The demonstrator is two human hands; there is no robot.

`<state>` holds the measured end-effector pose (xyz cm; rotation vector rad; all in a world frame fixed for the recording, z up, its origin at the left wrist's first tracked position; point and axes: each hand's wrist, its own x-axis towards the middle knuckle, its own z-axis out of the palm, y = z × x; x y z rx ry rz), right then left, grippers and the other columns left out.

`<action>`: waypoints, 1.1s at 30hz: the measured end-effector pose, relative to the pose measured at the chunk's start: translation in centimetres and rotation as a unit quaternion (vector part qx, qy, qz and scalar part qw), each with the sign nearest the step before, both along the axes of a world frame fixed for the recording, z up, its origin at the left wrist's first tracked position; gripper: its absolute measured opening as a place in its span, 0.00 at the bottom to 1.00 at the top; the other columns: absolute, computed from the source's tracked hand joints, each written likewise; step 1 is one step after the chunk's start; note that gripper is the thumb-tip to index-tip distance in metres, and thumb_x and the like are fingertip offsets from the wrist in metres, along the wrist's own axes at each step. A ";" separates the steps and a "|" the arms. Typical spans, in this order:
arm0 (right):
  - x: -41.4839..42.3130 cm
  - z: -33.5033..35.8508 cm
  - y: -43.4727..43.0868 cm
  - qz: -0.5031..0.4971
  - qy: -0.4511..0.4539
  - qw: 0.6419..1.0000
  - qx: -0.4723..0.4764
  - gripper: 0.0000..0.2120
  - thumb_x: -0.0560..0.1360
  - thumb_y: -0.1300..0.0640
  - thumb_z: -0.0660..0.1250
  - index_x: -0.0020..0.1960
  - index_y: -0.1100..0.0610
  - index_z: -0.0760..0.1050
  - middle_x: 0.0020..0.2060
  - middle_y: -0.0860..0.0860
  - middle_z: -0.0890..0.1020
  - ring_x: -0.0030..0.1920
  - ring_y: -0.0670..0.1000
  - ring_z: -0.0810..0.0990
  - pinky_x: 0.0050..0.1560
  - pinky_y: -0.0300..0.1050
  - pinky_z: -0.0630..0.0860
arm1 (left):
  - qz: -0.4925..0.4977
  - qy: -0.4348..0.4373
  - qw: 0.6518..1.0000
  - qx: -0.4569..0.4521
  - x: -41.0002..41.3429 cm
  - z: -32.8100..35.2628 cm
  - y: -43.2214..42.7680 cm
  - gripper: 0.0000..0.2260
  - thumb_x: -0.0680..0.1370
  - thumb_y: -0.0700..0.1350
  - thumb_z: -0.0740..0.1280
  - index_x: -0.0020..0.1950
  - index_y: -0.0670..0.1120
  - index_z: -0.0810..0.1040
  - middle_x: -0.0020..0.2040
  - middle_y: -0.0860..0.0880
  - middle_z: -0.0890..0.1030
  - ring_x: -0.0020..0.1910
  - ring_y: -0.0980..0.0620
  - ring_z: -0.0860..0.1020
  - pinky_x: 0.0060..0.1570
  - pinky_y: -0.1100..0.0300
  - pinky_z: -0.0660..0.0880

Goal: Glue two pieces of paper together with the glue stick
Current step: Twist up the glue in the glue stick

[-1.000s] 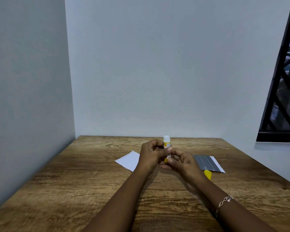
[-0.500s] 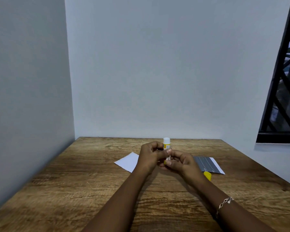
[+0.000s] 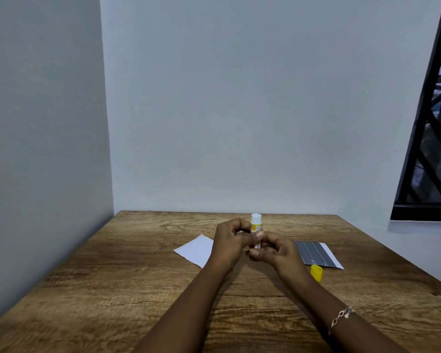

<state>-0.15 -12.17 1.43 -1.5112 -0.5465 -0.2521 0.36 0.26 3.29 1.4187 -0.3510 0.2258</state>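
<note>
An uncapped glue stick (image 3: 256,223), white at the top with a yellow label, stands upright between both hands above the middle of the table. My left hand (image 3: 228,242) grips its body with curled fingers. My right hand (image 3: 275,250) pinches its lower end. Its yellow cap (image 3: 316,272) lies on the table to the right of my right wrist. A white paper (image 3: 195,250) lies flat to the left of my left hand. A grey lined paper (image 3: 316,253) with a white edge lies flat to the right, partly hidden by my right hand.
The wooden table (image 3: 138,289) sits in a corner, with grey walls close on the left and behind. A black window frame (image 3: 428,149) is on the right wall. A bracelet (image 3: 341,317) is on my right wrist.
Both hands stay on the glue stick in nearly the same place. My right fingers have shifted slightly at its lower end.
</note>
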 end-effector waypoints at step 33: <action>-0.1 0.2 0.2 0.007 -0.004 0.999 -0.033 0.12 0.67 0.74 0.67 0.44 0.60 0.78 0.25 0.44 0.76 0.28 0.40 0.75 0.33 0.32 0.75 | 0.003 0.001 1.000 0.007 0.0 -0.3 0.3 0.06 0.70 0.34 0.71 0.36 0.43 0.78 0.37 0.43 0.80 0.35 0.51 0.78 0.37 0.61 0.74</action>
